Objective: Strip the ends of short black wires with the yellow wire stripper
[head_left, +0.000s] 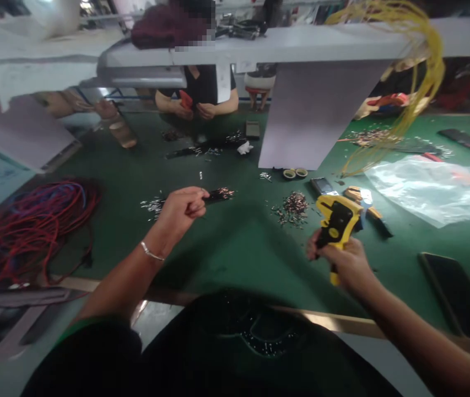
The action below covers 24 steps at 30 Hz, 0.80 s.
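My right hand (348, 262) grips a yellow-and-black wire stripper (336, 226), its head pointing up and away from me, above the green table. My left hand (183, 209) is closed in a pinch over a bundle of short black wires (216, 196). Bright copper ends show on the bundle's right, and silvery terminals (152, 207) lie at its left. Whatever sits between the left fingertips is too small or hidden to make out. A heap of small dark and coppery scraps (295, 205) lies left of the stripper.
Red and blue wire coils (40, 226) fill the left side. At right are a phone (458, 292), a clear plastic bag (433, 190) and a utility knife (379, 221). Yellow wires (433, 71) hang from the shelf (321, 44). A co-worker's hands (195, 110) show across the table.
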Each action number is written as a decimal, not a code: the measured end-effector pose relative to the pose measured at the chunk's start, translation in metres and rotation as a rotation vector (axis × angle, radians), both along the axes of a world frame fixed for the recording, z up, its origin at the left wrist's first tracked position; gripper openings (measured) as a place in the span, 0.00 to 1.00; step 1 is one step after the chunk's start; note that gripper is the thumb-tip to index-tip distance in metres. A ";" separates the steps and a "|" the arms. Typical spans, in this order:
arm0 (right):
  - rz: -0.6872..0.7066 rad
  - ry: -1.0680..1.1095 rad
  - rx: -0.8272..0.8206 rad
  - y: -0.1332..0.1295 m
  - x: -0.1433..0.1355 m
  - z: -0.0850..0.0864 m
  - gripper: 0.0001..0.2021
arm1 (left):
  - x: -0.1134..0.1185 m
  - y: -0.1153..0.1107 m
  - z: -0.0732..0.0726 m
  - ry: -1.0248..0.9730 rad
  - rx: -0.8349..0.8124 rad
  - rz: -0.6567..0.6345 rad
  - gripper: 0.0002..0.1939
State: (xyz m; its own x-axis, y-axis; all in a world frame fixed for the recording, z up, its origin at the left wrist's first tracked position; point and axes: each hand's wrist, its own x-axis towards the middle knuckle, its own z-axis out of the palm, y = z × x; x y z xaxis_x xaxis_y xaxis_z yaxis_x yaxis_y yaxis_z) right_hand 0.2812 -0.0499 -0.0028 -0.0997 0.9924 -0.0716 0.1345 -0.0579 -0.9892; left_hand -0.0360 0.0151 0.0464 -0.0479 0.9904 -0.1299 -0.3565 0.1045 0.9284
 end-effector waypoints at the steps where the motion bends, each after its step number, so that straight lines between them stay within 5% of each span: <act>1: -0.031 -0.093 0.017 0.004 0.004 -0.001 0.08 | -0.001 0.001 0.005 0.000 0.024 -0.016 0.03; 6: 0.184 -0.768 0.300 0.011 -0.016 -0.008 0.11 | 0.014 0.003 0.018 -0.012 0.045 -0.008 0.04; 10: 0.320 -1.030 0.458 0.010 -0.046 -0.011 0.12 | 0.025 0.001 0.016 0.010 0.086 0.030 0.03; 16: 0.394 -1.160 0.503 0.021 -0.060 -0.019 0.12 | 0.038 -0.007 0.019 0.018 0.098 0.078 0.03; 24: 0.443 -1.068 0.418 0.031 -0.043 -0.025 0.17 | 0.047 -0.001 0.009 -0.003 0.083 0.074 0.03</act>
